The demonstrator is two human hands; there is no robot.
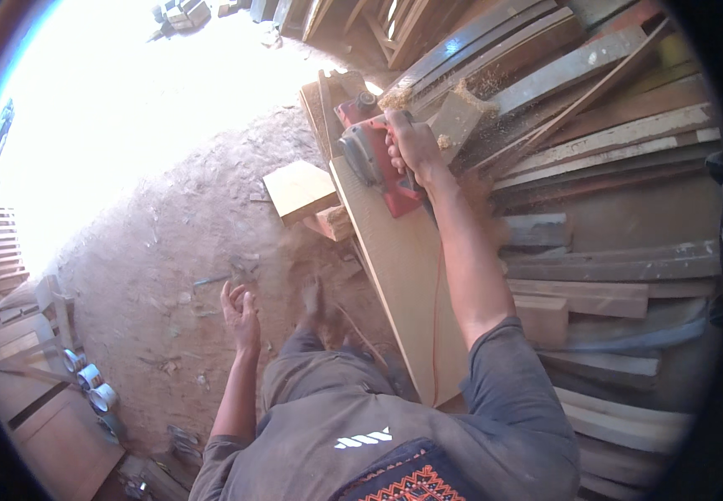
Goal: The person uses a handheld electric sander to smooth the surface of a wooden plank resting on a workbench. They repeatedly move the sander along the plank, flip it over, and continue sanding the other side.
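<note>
My right hand (416, 148) is wrapped round the handle of a red and grey electric hand planer (370, 154). The planer rests on the far part of a long pale wooden board (403, 284), which runs from near my body away from me. Shavings fly off to the right of the tool, and a thin cord (437, 334) trails back along the board. My left hand (241, 316) hangs in the air left of the board, fingers loosely curled but apart, with nothing in it.
Wood blocks (301, 190) sit beside the board's left edge. Stacked planks (603, 267) fill the right side. At the lower left are several cans (91, 377) next to wooden panels (69, 442). Dirt ground (161, 267) with scattered shavings lies to the left; bright light washes out the upper left.
</note>
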